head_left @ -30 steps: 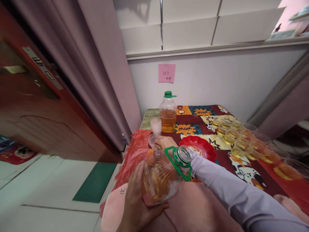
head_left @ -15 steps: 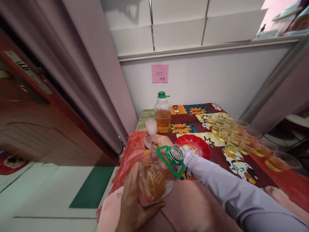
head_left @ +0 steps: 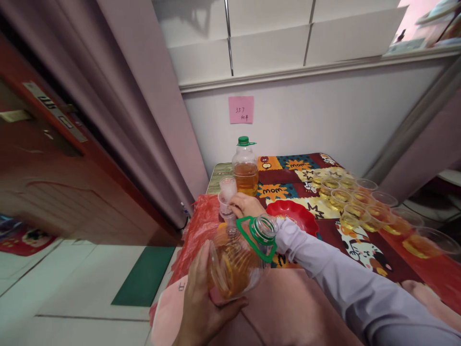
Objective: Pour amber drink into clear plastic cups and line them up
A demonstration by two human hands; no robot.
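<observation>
My left hand (head_left: 201,293) grips a clear plastic jug (head_left: 237,264) from its base and side. The jug leans to the right, its uncapped mouth with a green handle ring pointing up, and amber liquid lies inside. Beyond the jug, my right hand (head_left: 248,205) pinches the rim of a clear plastic cup (head_left: 224,205); the jug and sleeve partly hide that arm. A stack of clear cups (head_left: 227,184) stands just behind it. Next to the stack is a second jug (head_left: 246,173), green-capped and partly filled with amber liquid.
A red scalloped plate (head_left: 293,214) lies right of my right hand. Several cups with yellow liquid (head_left: 353,216) stand in rows on the right of the patterned table cover (head_left: 284,175). Red plastic sheeting (head_left: 203,221) drapes over the left edge. Another hand (head_left: 418,290) shows at far right.
My right hand and its cup have risen slightly, towards the cup stack. My left hand keeps the jug in nearly the same pose. The view has shifted a little left.
</observation>
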